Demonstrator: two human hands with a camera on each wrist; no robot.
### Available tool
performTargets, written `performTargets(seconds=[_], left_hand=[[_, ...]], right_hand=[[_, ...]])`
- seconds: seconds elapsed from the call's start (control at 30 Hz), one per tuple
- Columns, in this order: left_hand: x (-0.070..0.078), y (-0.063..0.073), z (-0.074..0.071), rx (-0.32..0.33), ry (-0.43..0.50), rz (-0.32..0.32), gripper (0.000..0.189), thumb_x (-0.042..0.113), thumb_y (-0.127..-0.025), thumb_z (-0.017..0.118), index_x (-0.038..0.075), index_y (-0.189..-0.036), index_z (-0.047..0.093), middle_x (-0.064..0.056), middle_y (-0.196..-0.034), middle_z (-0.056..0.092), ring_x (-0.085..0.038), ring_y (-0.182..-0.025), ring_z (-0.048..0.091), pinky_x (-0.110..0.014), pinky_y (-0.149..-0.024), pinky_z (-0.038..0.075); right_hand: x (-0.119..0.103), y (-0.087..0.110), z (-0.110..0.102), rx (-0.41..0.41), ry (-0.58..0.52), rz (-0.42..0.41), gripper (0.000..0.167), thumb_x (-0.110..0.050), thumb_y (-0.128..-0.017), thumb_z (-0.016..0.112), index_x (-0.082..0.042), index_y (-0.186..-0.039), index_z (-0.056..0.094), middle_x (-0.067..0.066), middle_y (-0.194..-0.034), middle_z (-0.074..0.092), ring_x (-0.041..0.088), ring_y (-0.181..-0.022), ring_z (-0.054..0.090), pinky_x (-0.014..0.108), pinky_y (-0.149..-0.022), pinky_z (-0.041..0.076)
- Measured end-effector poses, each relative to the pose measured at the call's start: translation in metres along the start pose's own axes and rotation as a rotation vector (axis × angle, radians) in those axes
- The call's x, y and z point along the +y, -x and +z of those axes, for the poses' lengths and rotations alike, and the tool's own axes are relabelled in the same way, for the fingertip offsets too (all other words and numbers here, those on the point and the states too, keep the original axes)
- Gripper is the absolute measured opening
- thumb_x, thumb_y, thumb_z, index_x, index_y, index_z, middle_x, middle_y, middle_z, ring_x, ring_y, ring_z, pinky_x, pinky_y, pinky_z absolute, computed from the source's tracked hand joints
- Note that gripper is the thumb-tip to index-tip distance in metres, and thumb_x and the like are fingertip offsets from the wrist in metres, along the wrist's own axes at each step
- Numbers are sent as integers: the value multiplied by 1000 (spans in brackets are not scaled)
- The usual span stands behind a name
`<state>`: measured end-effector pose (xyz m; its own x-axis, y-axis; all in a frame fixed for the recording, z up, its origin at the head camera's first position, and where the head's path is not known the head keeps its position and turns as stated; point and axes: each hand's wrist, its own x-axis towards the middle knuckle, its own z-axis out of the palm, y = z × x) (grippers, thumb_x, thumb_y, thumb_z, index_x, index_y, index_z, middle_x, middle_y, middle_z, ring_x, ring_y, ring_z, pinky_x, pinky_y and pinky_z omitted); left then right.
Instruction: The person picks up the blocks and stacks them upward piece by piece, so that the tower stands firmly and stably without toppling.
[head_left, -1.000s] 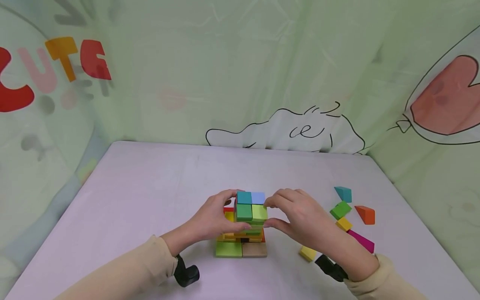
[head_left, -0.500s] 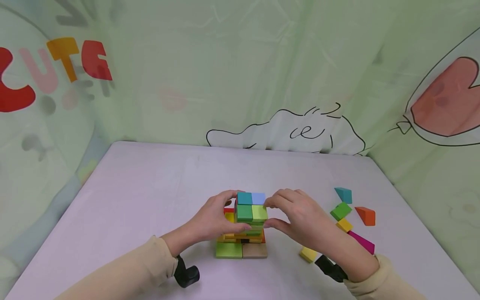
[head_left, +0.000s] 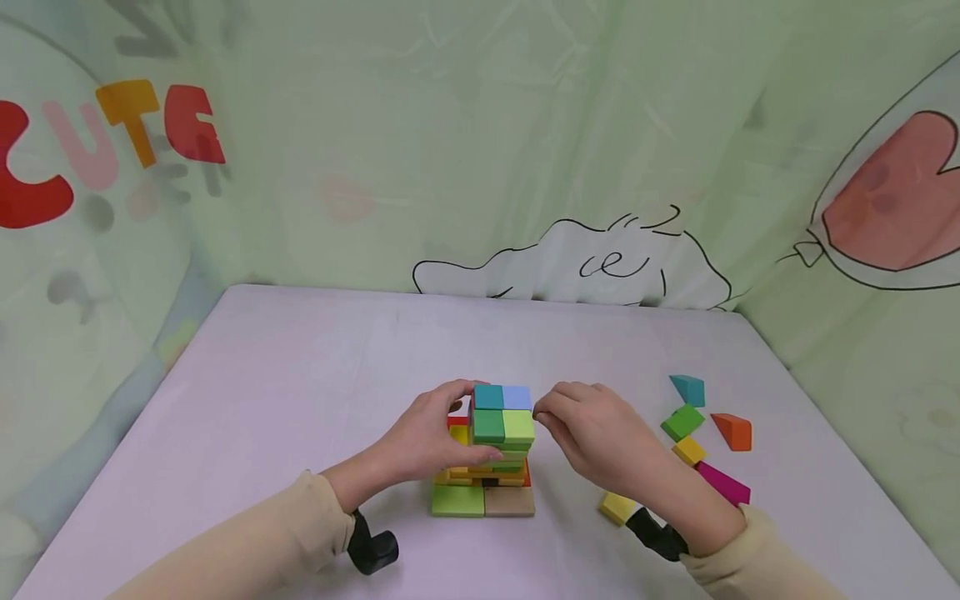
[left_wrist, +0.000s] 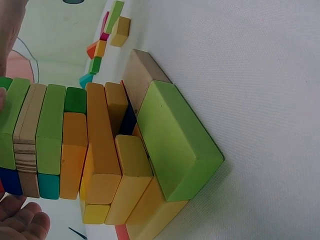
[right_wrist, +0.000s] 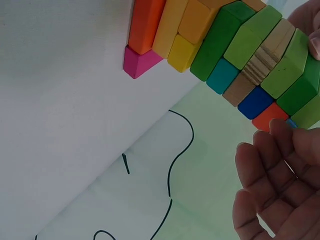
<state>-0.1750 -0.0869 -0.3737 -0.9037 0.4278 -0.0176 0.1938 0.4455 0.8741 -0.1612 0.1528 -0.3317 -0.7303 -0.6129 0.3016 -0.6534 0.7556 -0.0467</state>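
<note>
A tower of coloured wooden blocks (head_left: 503,425) stands in the middle of the table, with teal, pale blue, dark green and light green blocks at its top. My left hand (head_left: 431,432) holds its upper part from the left, thumb on the near side and fingers behind. A light green block (left_wrist: 172,140) and a brown one (left_wrist: 145,72) lie at its base. My right hand (head_left: 603,433) is close to the tower's upper right side, thumb and forefinger near each other. Its fingers (right_wrist: 272,170) are loosely bent, and I see nothing held between them; contact with the tower is unclear.
Loose blocks lie on the right of the table: teal (head_left: 688,390), green (head_left: 682,422), orange (head_left: 732,432), yellow (head_left: 688,450), magenta (head_left: 723,482) and another yellow (head_left: 617,508) near my right wrist. A printed curtain (head_left: 480,150) stands behind the table (head_left: 322,358).
My right thumb has come up towards the forefinger, away from the lower side of the tower's top, and the hand has shifted slightly right. My left hand and the tower look the same.
</note>
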Motion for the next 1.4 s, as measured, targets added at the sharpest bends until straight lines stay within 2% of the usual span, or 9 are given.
performTargets(seconds=[0.4,0.73,0.97,1.4], left_hand=[[1,0,-1,-3,0,-2,74,30,-81,88,11,-143,52,-6,-141,60,-38,-135,53,-56,-110,48],[2,1,-3,-4,35,29,88,32,-82,87,12,-154,42,-8,-156,49,-41,-139,51,-54,-113,46],[2,1,-3,-14,20,2,86,33,-82,87,15,-155,43,-7,-156,50,-43,-140,49,-58,-112,46],[4,1,-3,-10,6,-1,83,33,-83,86,14,-153,45,-11,-151,54,-45,-139,49,-58,-110,48]], right_hand=[[0,-3,0,-4,2,-53,8,-9,-91,76,-13,-96,73,-6,-87,69,10,-75,61,30,-70,55],[-1,-4,-1,-26,3,-42,8,-9,-91,76,-14,-97,73,-5,-88,69,11,-77,61,31,-73,56],[-3,-5,-2,-40,13,-34,7,-10,-91,76,-13,-97,73,-5,-88,69,11,-76,61,32,-74,56],[-5,-7,-3,-51,40,-21,8,-11,-91,77,-14,-97,72,-4,-88,68,12,-76,60,30,-72,56]])
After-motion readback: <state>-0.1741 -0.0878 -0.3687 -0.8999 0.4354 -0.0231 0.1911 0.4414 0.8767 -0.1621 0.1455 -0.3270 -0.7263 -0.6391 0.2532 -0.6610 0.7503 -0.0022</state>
